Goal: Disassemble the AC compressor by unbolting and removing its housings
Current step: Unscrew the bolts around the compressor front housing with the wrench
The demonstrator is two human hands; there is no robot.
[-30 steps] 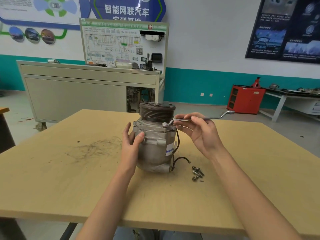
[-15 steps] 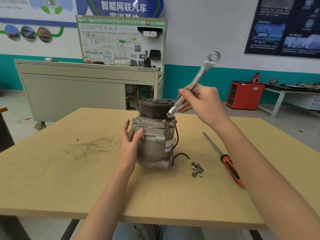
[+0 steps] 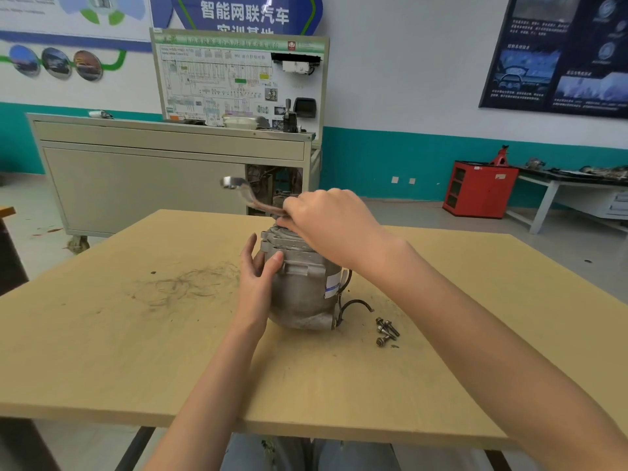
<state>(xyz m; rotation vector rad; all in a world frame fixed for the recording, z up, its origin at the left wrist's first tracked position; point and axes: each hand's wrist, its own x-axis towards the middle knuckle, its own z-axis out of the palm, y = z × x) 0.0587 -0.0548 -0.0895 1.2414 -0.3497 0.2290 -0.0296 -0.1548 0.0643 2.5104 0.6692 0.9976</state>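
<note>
Head-worn view, forward-down, apparently near table (image 3: 102, 368)

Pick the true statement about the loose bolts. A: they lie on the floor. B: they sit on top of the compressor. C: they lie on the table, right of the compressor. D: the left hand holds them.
C: the bolts lie in a small cluster on the table, just right of the compressor.
</note>
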